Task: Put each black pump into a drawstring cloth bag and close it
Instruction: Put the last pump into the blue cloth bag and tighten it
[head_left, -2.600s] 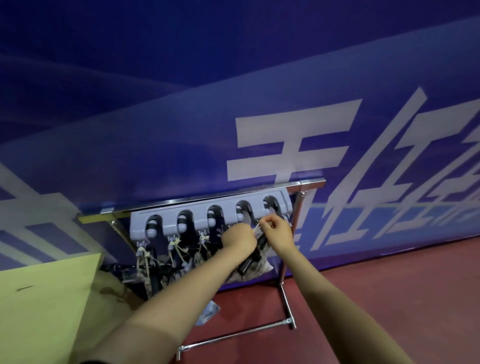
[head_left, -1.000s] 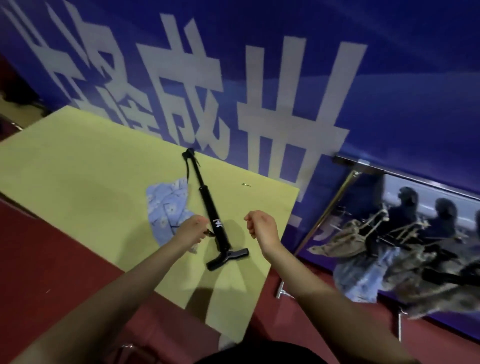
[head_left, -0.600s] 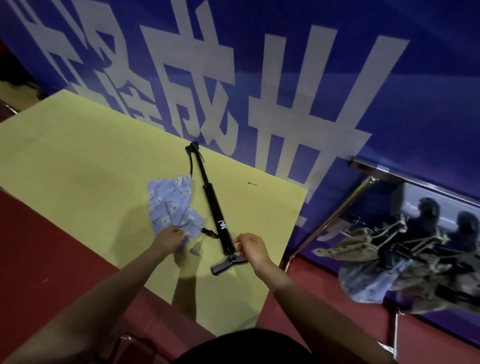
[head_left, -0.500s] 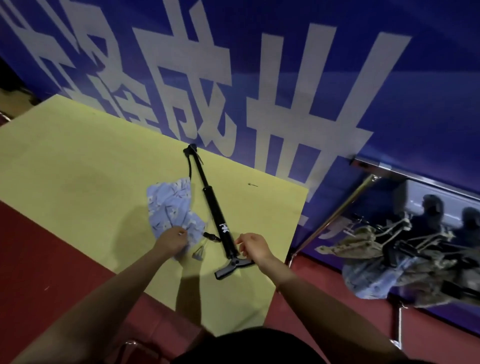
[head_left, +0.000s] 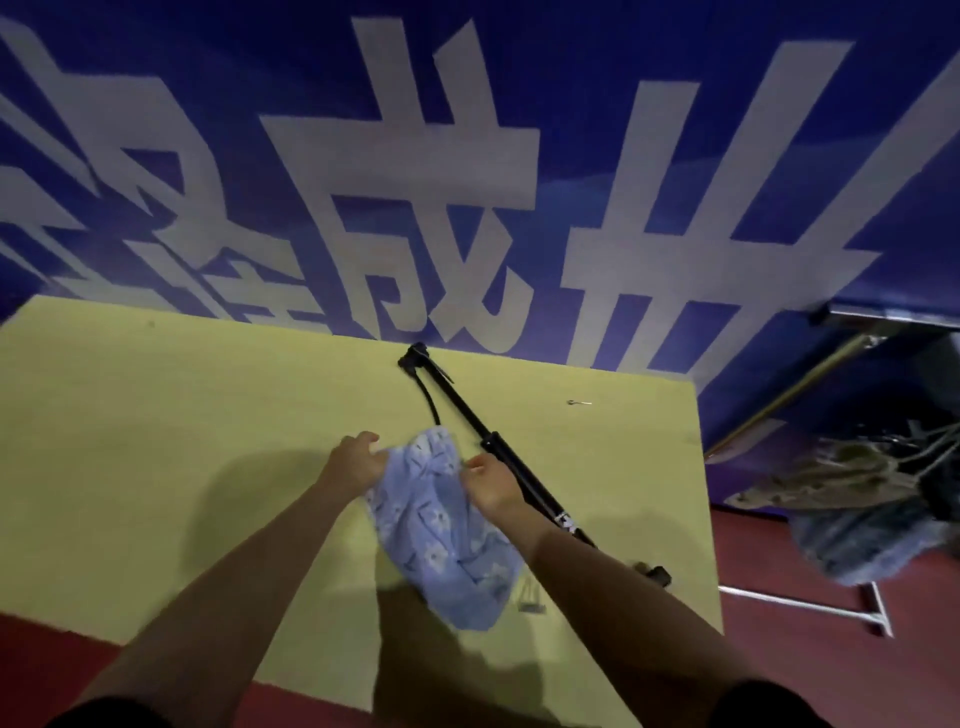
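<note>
Surroundings: a yellow table (head_left: 156, 441) stands against a blue banner wall (head_left: 519, 130) with large white characters; red floor (head_left: 831, 675) lies to the right.
Rack: a metal rack (head_left: 810, 384) at the right edge carries filled cloth bags (head_left: 852, 493), blurred.
Small item: a tiny metal piece (head_left: 578, 402) lies on the table near the wall, too small to identify.
Black pump (head_left: 506, 457): lies flat on the table, running diagonally from the wall edge toward the near right corner; the right forearm crosses over its lower part.
Drawstring cloth bag (head_left: 441, 540): light blue with a floral print, just left of the pump, crumpled.
Left hand (head_left: 358, 460): its grip pinches the bag's upper left edge.
Right hand (head_left: 491, 480): fingers curled, its grip holds the bag's upper right edge, beside the pump barrel.
</note>
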